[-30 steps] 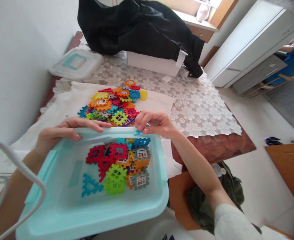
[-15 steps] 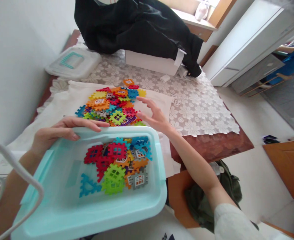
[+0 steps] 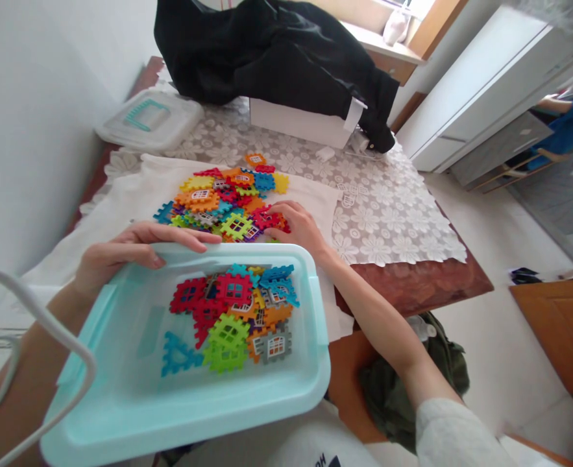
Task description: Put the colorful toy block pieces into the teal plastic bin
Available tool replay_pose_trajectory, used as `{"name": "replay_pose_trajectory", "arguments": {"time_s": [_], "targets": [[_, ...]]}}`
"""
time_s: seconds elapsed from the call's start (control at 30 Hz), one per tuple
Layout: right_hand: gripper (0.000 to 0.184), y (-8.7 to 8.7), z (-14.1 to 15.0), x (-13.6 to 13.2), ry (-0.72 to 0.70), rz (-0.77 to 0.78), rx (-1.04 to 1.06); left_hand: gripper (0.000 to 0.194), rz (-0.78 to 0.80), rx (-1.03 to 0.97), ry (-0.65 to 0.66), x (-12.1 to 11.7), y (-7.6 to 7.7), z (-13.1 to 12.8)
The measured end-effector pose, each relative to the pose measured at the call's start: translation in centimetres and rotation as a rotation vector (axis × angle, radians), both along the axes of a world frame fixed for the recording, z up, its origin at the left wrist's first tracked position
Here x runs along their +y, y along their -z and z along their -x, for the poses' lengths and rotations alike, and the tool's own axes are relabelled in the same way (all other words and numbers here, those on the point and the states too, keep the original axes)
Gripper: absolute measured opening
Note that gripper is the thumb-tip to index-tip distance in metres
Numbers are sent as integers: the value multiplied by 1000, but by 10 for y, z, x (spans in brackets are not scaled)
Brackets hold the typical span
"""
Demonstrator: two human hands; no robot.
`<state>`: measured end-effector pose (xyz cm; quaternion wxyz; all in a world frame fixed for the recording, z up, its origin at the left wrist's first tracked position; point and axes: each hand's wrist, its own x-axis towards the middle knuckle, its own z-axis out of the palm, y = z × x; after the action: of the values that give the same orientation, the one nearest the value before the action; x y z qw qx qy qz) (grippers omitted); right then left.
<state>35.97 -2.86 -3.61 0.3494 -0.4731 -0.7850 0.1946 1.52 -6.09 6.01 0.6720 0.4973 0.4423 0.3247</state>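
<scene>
My left hand (image 3: 130,253) grips the far rim of a pale turquoise plastic bin (image 3: 286,395), fingers curled over the edge. Inside the bin lie several toothed plastic tiles (image 3: 232,311) in red, green, blue, orange and grey. Beyond the bin, a pile of the same coloured tiles (image 3: 222,201) rests on a white cloth (image 3: 130,188). My right hand (image 3: 293,224) rests on the near right edge of that pile, fingers bent down onto a red tile (image 3: 267,218).
A lace tablecloth (image 3: 388,214) covers the wooden table. At the back lie a black garment (image 3: 276,52), a white box (image 3: 300,123) and a clear lid with a turquoise handle (image 3: 150,120). A dark green bag (image 3: 427,363) sits on the floor to the right. White cabinets stand beyond.
My right hand dropped a blue tile into the bin, then reached out with spread fingers and came down onto the red tile at the pile's edge. My left hand stayed on the rim.
</scene>
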Motion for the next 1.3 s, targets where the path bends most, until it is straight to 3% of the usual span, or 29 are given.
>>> {"name": "replay_pose_trajectory", "arguments": {"time_s": [0.2,0.37,0.43,0.53,0.63,0.73,0.8,0.87,0.97,1.07,1.2,1.3], "targets": [[23,-3,-14,9,21,-85,49,34,-31,-4,8,0,4,4],[36,-2,-31,17,58,-118,18,35,-6,27,-28,0,2,1],[38,-2,-33,19,91,-122,92,34,2,46,-43,0,1,1],[48,-8,-30,19,131,-32,375,34,5,43,-44,0,4,4],[64,-22,-21,13,-22,166,715,34,-11,10,-1,2,9,10],[69,-38,-11,-2,-368,287,840,34,-14,-15,23,3,13,15],[71,-45,-5,-11,-583,299,780,34,3,-20,26,4,13,16],[77,-46,-1,-16,-636,272,683,34,20,-24,31,3,11,14],[80,-39,-1,-14,-388,196,490,34,7,-32,-18,2,7,8],[55,-24,-7,-7,-174,100,132,33,-6,-34,-57,0,3,4],[66,-7,-8,-2,-176,68,-222,30,-54,-47,-6,3,4,6],[35,-3,-4,-1,-150,27,-246,27,-146,-45,4,5,7,8]]}}
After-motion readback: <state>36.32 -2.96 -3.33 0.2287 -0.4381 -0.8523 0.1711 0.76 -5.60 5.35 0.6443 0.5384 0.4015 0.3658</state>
